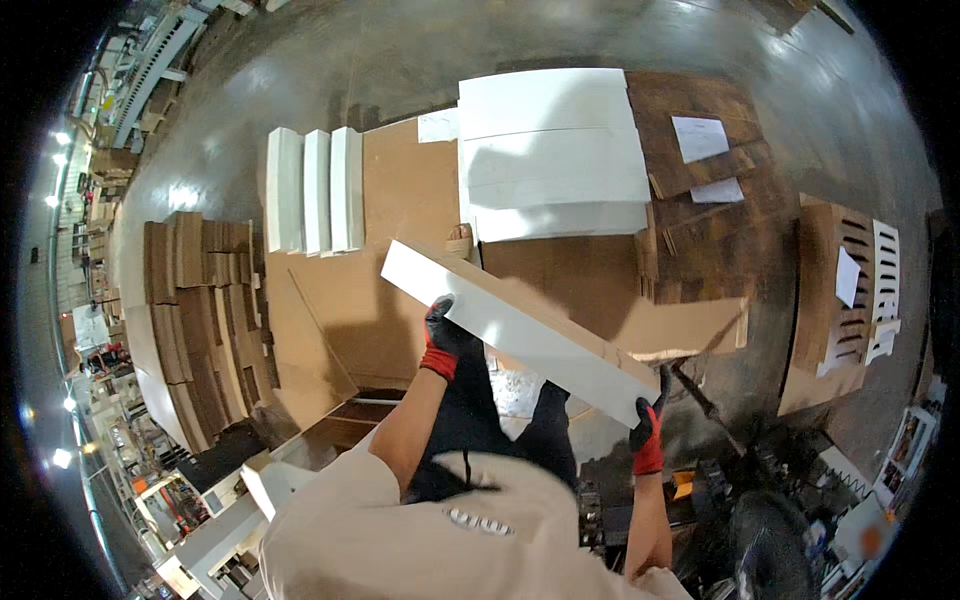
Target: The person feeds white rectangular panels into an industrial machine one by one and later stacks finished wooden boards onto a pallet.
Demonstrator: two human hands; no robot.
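A long white board (520,335) with a tan side face slants across in front of my body, its left end farther from me. My left hand (447,335), in a black and red glove, grips its near edge toward the left end. At the right end, my right hand (649,420) in a matching glove is closed round the corner. Beneath the board lies a brown cardboard sheet (390,285). Several white boards (560,150) are stacked beyond it, and three white strips (317,190) stand side by side at the far left.
Dark wood-grain panels (720,235) with paper sheets (700,138) on top lie to the right. Brown boards (205,320) are stacked at the left. Slotted panels (850,280) stand farther right. Machinery (770,540) is close by at lower right, on the concrete floor (400,60).
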